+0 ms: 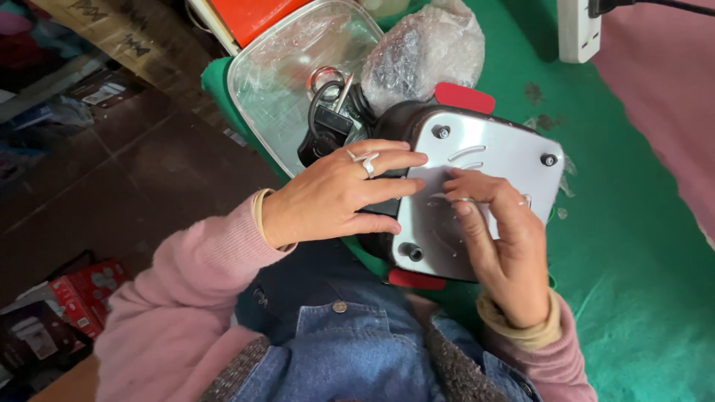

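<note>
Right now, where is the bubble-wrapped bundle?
In the head view, the bubble-wrapped bundle lies at top centre on the green cloth, right of the clear lid.

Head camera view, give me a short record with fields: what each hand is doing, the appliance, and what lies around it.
Left hand: left hand, ring on one finger, lies flat on the appliance's edge, fingers spread.
Right hand: right hand rests fingertips on the base plate; whether it pinches anything cannot be told.
Appliance: dark appliance turned bottom up, silver base plate with corner screws, red tabs at two sides.
Behind: clear plastic lid, black cord with plug, bubble-wrapped bundle.
Surface: green cloth.
Far corner: white power strip.
</note>
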